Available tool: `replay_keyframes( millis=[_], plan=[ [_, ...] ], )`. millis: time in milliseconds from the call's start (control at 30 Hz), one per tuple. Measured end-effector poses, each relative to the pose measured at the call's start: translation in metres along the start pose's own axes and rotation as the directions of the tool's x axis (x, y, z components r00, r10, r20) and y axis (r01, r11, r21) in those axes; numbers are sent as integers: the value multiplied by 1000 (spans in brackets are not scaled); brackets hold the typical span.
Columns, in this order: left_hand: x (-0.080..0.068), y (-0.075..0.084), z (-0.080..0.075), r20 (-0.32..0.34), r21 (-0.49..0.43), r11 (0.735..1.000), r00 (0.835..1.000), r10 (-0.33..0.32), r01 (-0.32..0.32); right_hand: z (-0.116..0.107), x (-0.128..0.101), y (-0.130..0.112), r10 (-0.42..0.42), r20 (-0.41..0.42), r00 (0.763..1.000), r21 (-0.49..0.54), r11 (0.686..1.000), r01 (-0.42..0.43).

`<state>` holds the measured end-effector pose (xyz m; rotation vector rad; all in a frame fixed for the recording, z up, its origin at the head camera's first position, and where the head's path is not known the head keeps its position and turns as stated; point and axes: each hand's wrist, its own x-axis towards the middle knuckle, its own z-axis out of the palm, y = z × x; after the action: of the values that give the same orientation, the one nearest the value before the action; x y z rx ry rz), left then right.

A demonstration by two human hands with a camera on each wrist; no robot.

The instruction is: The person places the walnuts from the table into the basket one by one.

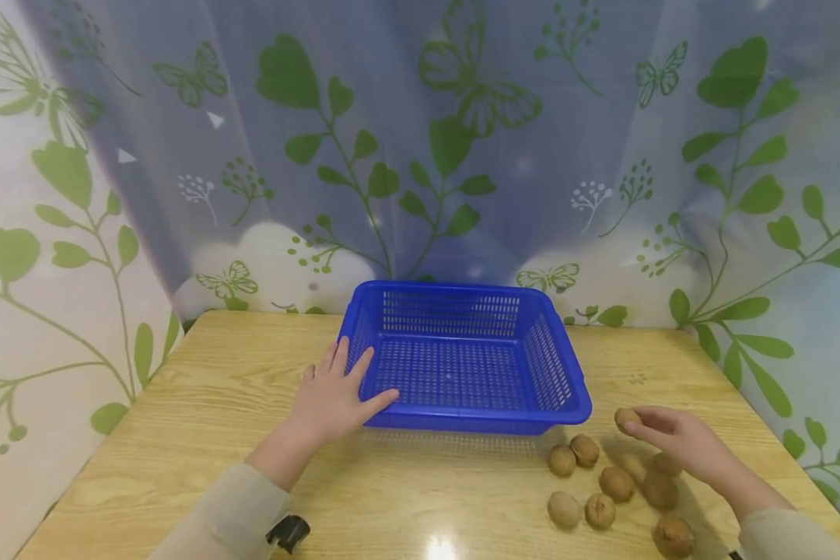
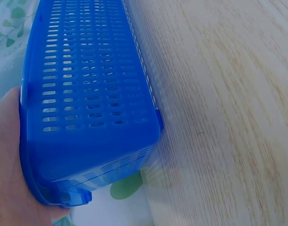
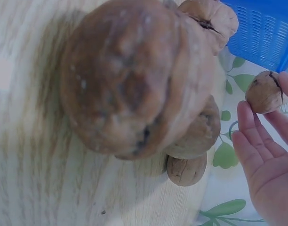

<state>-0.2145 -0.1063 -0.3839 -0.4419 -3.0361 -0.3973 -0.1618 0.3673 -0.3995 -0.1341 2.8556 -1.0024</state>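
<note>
A blue plastic basket (image 1: 455, 416) with slotted walls stands on the table, its inside bare in the head view. My left hand (image 1: 332, 400) rests with spread fingers on the basket's left rim at the near corner; the left wrist view shows the palm along the rim (image 2: 24, 141). To the right of the basket, my right hand (image 1: 679, 439) pinches a walnut (image 1: 627, 420) between thumb and fingertips. That same walnut (image 3: 265, 92) shows a dark seam in the right wrist view. Several walnuts (image 1: 616, 484) lie loose on the table below and beside the right hand.
The wooden table (image 1: 203, 435) reaches back to a curtain (image 1: 406, 155) printed with green leaves and butterflies. One walnut (image 3: 130, 80) looms large in the right wrist view. A black band piece (image 1: 289, 533) shows at the left sleeve.
</note>
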Motion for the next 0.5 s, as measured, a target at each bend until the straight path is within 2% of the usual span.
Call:
replay_keyframes(
  millis=[500],
  plan=[
    [-2, 2, -3, 1, -15, 1000, 1000, 0, 0, -2, -4, -7, -15, -92, 996, 4, 1000, 16]
  ],
)
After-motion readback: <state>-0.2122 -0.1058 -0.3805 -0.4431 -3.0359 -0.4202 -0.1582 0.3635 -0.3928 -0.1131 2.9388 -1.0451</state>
